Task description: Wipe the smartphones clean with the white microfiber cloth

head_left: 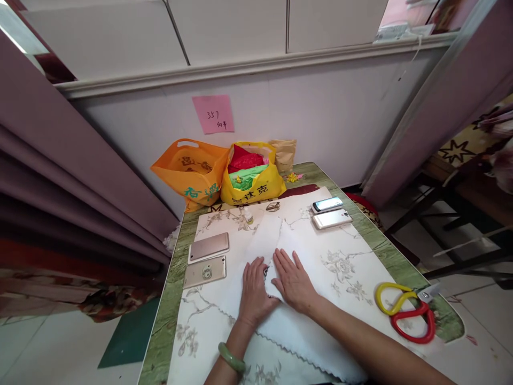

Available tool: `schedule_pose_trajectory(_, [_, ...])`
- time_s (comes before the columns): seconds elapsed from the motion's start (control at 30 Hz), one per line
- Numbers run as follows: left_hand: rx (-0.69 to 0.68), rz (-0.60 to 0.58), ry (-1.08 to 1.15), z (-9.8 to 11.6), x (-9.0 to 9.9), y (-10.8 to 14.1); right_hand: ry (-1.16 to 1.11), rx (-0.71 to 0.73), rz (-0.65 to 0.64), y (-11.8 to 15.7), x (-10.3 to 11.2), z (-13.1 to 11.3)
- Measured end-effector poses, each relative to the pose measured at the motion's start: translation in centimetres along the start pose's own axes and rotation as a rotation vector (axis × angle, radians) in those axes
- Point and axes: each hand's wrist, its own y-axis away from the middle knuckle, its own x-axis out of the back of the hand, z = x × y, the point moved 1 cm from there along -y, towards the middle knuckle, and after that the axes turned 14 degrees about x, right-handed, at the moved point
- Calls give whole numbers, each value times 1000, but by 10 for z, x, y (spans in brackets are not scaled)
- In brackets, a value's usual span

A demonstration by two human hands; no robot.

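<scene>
A white cloth [300, 334] with scalloped edges, looking folded, lies under both hands on the floral table cover. My left hand [255, 295], with a green bangle [231, 357] on its wrist, rests on the cloth, thumb stretched out to the right and fingers pointing away. Flat on the cloth beside it is my right hand [294, 280], fingers extended. Neither hand grips anything that I can see. Between them shows a small dark-edged patch [265, 272], partly covered by my left fingers; what it is I cannot make out.
Scissors [411, 309] with yellow and red handles lie at right. Phones rest at left [208, 270] and back right [332, 218]. A small bottle [248, 215] and glasses [273, 206] lie beyond the cloth. Orange [196, 176] and yellow [256, 187] bags stand against the wall.
</scene>
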Motion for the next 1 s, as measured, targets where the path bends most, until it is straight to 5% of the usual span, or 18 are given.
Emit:
schedule_pose_trajectory(0.27, [7,14,13,1,-3,-1,43,-287,-33,-22,0,22])
schedule_pose_trajectory(0.47, [-13,19,7,-2,-6,-1,-10,-64,-56,-22,-2,13])
schedule_pose_trajectory(0.67, [-12,23,0,0,-4,-1,52,-406,-14,-21,3,41])
schedule_pose_trajectory(0.87, [-27,21,3,-4,-7,-3,-38,-23,-59,-18,-5,4])
schedule_pose_trajectory(1.0, [-17,17,1,-2,-6,-2,-20,-233,-86,-20,6,44])
